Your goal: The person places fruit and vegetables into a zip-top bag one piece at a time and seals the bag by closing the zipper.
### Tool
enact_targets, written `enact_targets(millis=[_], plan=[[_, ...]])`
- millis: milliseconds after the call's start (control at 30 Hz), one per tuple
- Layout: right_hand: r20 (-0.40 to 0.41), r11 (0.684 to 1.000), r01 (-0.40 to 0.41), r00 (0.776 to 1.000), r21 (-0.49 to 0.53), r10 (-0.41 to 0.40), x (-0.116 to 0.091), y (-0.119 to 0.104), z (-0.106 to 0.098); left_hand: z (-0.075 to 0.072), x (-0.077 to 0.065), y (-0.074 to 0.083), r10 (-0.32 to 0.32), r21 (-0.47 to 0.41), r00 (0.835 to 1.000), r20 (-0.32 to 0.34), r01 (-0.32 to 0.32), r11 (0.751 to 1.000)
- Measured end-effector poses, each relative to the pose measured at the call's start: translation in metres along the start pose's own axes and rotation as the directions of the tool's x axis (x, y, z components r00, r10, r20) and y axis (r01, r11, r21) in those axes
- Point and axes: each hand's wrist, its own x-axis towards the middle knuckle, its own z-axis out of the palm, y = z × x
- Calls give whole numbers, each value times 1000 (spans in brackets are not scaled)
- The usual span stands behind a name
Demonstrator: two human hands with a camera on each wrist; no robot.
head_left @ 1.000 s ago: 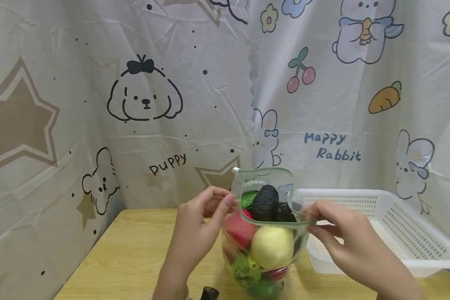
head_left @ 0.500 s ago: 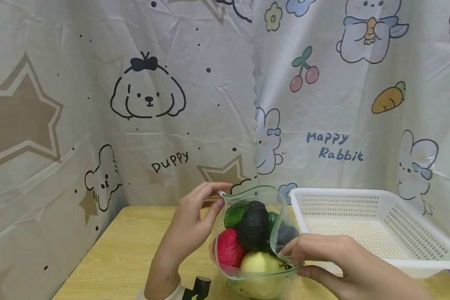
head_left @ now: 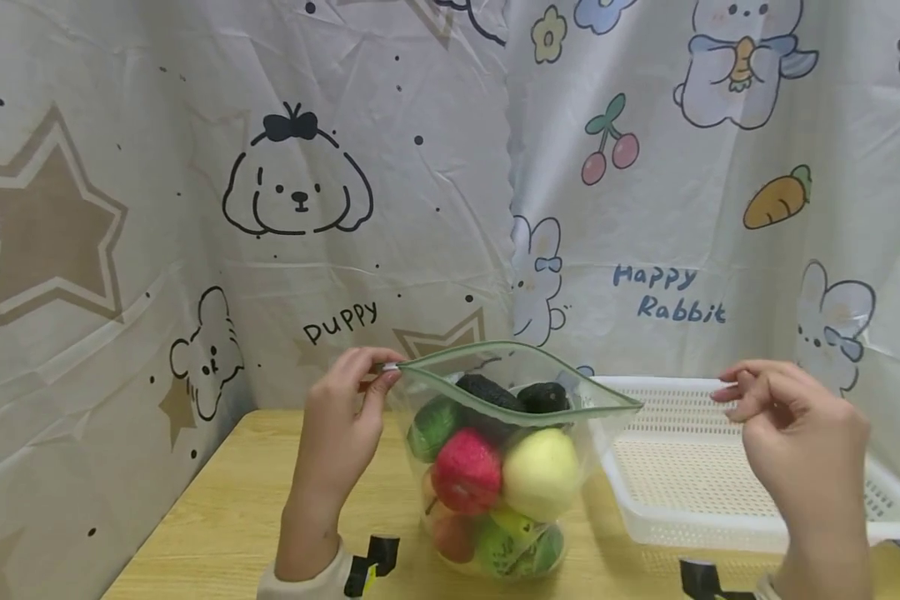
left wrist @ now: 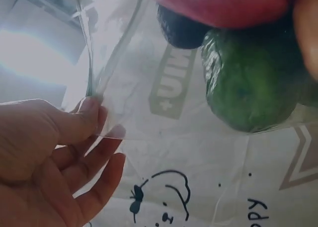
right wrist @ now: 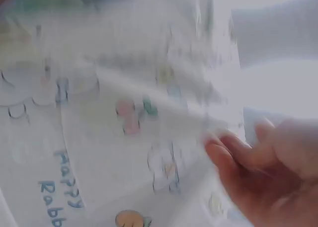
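Observation:
A clear zip bag [head_left: 613, 408] with a green-edged mouth stands upright on the table, its mouth parted in a narrow gap. Through its wall show a round red fruit [head_left: 467, 471], a pale yellow round fruit [head_left: 542, 475], dark bumpy avocados [head_left: 543, 397] and a green piece [head_left: 433, 427], with more produce below. My left hand [head_left: 342, 408] pinches the bag's upper left corner by a small white slider [head_left: 391, 367]; the left wrist view shows thumb and fingers on the film. My right hand [head_left: 802, 442] hovers right of the bag, fingers loosely bent, holding nothing.
A white perforated plastic basket [head_left: 690, 533] stands right of the bag, partly behind my right hand. Beneath is a light wooden table [head_left: 225, 517]. A printed cloth curtain [head_left: 435, 217] closes off the back and sides.
The bag's mouth has been drawn out sideways and narrowed. My left hand has shifted left and up with the corner. My right hand has let go of the bag and moved right and up.

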Motion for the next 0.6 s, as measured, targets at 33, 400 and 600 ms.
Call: enact_targets(millis=[33, 400, 600], plan=[[10, 999, -42, 999, -31, 43, 2, 5, -2, -1, 1, -1, -12, 10, 1000, -9, 12, 1000], [515, 934, 269, 780, 236, -355, -3, -11, 5, 1, 0, 10, -11, 1, 999, 34, 11, 1000], [416, 926, 326, 828, 189, -377, -4, -16, 16, -2, -2, 7, 2, -41, 996, 88, 1, 999]])
